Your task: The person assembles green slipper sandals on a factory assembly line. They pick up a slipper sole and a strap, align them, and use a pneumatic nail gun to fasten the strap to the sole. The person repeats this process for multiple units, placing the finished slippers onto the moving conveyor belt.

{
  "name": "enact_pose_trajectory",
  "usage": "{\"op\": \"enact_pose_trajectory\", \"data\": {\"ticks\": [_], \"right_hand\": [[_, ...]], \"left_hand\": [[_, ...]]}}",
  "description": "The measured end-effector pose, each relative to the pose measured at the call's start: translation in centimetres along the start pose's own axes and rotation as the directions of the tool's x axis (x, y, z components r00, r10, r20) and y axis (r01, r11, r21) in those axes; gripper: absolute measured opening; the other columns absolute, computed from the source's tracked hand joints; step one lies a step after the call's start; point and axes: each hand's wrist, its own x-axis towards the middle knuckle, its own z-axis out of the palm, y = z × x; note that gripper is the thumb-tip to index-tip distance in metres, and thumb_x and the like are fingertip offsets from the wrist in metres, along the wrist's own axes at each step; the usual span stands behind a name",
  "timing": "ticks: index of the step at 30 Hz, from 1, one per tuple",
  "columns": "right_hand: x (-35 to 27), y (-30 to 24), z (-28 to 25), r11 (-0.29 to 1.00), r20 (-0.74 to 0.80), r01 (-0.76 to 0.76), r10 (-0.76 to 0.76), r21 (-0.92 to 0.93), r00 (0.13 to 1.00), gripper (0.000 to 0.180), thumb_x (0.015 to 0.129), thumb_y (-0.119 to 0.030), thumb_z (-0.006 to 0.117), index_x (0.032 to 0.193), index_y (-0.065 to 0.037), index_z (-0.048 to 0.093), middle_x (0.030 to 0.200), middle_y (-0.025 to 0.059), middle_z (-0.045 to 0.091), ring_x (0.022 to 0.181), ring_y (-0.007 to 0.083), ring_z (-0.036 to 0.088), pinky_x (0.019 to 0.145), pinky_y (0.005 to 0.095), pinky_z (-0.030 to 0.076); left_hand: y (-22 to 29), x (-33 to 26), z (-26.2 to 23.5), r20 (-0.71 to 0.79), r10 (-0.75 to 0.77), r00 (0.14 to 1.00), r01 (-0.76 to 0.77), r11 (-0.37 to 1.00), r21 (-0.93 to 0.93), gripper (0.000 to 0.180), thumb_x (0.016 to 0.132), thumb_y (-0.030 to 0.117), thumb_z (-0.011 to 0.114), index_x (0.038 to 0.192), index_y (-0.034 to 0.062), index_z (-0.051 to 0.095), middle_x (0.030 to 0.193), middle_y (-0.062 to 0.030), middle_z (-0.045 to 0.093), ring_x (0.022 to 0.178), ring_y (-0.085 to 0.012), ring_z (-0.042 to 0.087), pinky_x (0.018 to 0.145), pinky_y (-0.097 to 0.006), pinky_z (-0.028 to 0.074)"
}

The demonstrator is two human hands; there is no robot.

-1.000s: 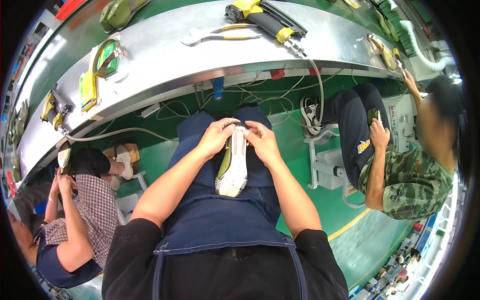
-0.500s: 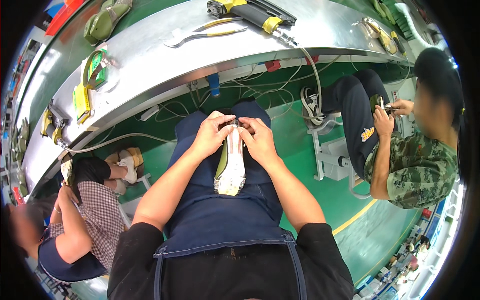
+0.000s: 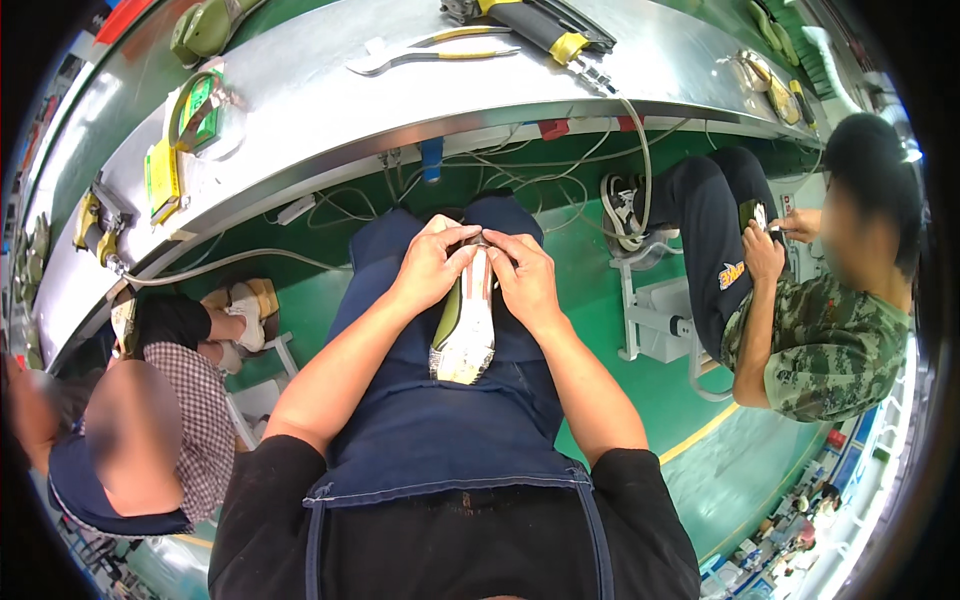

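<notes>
Left hand (image 3: 434, 268) and right hand (image 3: 526, 280), fingers curled, pinch far end of olive-green, white-bottomed shoe piece (image 3: 468, 330). Yellow-and-black-handled pliers (image 3: 460, 52) ahead; shiny metal worktop (image 3: 300, 92) beneath them.

The shoe (image 3: 464, 328) is showing olive green down one side and off-white on the bottom, the apron (image 3: 445, 430) is rocking navy, the bench (image 3: 300, 95) is gleaming silver, the floor (image 3: 592, 290) is going full green, and that shirt (image 3: 825, 355) at right is totally doing camo.
</notes>
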Motion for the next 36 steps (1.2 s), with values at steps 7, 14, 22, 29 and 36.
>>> {"op": "enact_pose_trajectory", "data": {"ticks": [7,14,22,29,36], "right_hand": [[-0.3,-0.2,0.1,0.997,0.006,0.048,-0.048,-0.064,0.999,0.024,0.095,-0.003,0.071,0.118,-0.005,0.079,0.1,0.0128,0.073,0.086,0.0231,0.072,0.075,0.0334,0.058],[0.1,-0.2,-0.4,0.964,0.031,0.202,-0.2,-0.175,0.979,0.026,0.092,-0.001,0.073,0.117,-0.005,0.079,0.1,0.0126,0.072,0.087,0.0244,0.072,0.074,0.0337,0.058],[3.1,0.3,-1.5,0.995,0.201,-0.095,0.084,0.044,0.976,0.024,0.092,-0.004,0.071,0.115,0.0,0.078,0.101,0.0137,0.076,0.089,0.0224,0.074,0.079,0.0342,0.057],[4.3,0.6,-1.2,0.846,0.315,-0.413,0.312,0.336,0.896,0.013,0.095,-0.004,0.073,0.102,0.007,0.077,0.088,0.0092,0.076,0.077,0.0111,0.069,0.069,0.0254,0.055],[4.1,0.9,-0.8,0.936,0.25,-0.311,0.265,0.165,0.931,0.014,0.089,-0.005,0.076,0.099,0.006,0.075,0.1,0.0182,0.076,0.082,0.0216,0.075,0.075,0.0329,0.059]], "left_hand": [[0.0,-0.4,0.2,-0.026,0.025,0.999,-0.024,0.999,0.047,0.03,0.095,0.008,0.07,0.124,-0.0001,0.074,0.107,-0.0123,0.066,0.1,-0.026,0.067,0.089,-0.035,0.054],[0.0,0.0,0.6,-0.073,-0.072,0.995,0.072,0.997,-0.004,0.025,0.094,0.012,0.073,0.116,0.0015,0.078,0.103,-0.0111,0.067,0.098,-0.0249,0.067,0.086,-0.035,0.054],[0.1,0.9,0.7,-0.081,-0.138,0.987,0.136,0.99,-0.033,0.023,0.092,0.017,0.076,0.107,0.0005,0.081,0.097,-0.0102,0.07,0.093,-0.0217,0.068,0.084,-0.034,0.053],[-0.3,1.4,0.6,-0.044,-0.16,0.986,0.156,0.984,-0.08,0.021,0.09,0.014,0.077,0.106,0.0008,0.08,0.101,-0.0098,0.066,0.092,-0.0216,0.068,0.082,-0.035,0.054],[0.4,1.8,0.5,-0.006,-0.188,0.982,0.186,0.976,-0.111,0.02,0.091,0.012,0.075,0.106,-0.0001,0.08,0.101,-0.0091,0.063,0.094,-0.02,0.068,0.082,-0.034,0.055]]}}
